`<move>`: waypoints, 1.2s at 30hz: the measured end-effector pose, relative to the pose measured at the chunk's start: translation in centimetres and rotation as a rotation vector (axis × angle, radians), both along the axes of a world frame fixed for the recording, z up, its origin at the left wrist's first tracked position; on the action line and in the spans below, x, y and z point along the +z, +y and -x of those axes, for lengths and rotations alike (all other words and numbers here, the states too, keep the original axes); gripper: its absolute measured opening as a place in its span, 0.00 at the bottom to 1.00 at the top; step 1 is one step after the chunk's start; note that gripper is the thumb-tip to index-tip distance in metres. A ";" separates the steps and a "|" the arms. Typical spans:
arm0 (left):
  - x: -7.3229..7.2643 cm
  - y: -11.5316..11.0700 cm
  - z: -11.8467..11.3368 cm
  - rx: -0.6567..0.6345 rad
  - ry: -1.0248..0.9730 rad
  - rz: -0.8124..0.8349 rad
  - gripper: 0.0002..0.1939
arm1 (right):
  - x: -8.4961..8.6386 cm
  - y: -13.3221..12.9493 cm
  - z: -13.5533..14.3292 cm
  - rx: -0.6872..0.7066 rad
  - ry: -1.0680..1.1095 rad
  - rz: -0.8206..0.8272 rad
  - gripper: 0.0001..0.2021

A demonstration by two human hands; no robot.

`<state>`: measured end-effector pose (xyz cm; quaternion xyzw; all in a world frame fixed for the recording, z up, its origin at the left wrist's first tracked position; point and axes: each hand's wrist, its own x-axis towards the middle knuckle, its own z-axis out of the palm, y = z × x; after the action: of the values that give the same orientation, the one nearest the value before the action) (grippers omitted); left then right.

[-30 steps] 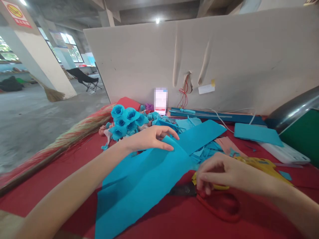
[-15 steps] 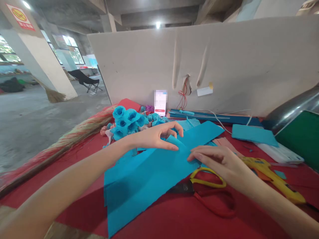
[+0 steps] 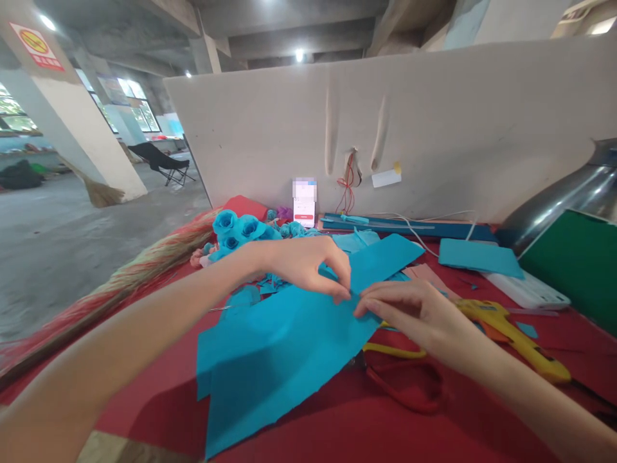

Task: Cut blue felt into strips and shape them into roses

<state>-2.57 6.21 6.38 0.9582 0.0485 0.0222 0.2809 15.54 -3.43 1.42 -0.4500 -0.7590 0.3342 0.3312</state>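
A long sheet of blue crepe paper (image 3: 274, 347) lies folded on the red table (image 3: 337, 431). My left hand (image 3: 303, 263) pinches the paper's upper edge near the middle. Fingertip to fingertip with it, my right hand (image 3: 409, 312) grips the same edge just to the right. Under my right wrist lie scissors (image 3: 405, 376) with one yellow and one red handle, partly covered by the paper. A yellow glue gun (image 3: 511, 328) rests to the right of my right hand.
A cluster of blue paper roses (image 3: 241, 235) sits behind my left hand. More blue paper strips (image 3: 477, 257) and scraps lie at the back. A broom (image 3: 106, 289) runs along the table's left edge. A grey board (image 3: 434, 128) walls off the back, and a green box (image 3: 578, 263) stands at right.
My right hand left the scissors and moved up-left onto the paper's edge. My left hand closed into a pinch on the paper. The two hands now meet on the sheet.
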 end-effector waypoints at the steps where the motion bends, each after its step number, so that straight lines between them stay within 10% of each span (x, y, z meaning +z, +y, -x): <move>1: 0.3 0.4 0.5 0.017 0.014 -0.014 0.09 | 0.0 0.1 -0.2 -0.001 -0.003 0.003 0.13; 8: 1.8 1.9 2.4 0.233 -0.110 -0.119 0.08 | 0.1 0.5 -0.8 -0.001 -0.022 0.004 0.13; 18: -1.0 0.4 -0.9 0.054 0.032 0.004 0.06 | 0.4 0.2 -0.4 -0.020 -0.075 0.011 0.14; 24: -0.4 1.4 0.4 0.165 0.015 0.005 0.05 | 1.7 -0.3 -1.9 0.071 -0.337 0.057 0.17; 36: -0.3 -0.2 -0.7 0.093 -0.046 0.098 0.05 | 0.9 0.0 -0.6 -0.045 -0.154 -0.138 0.15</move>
<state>-1.84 6.02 6.11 0.9392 0.0876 0.0548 0.3274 16.18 -3.39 2.36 -0.4674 -0.7932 0.2378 0.3095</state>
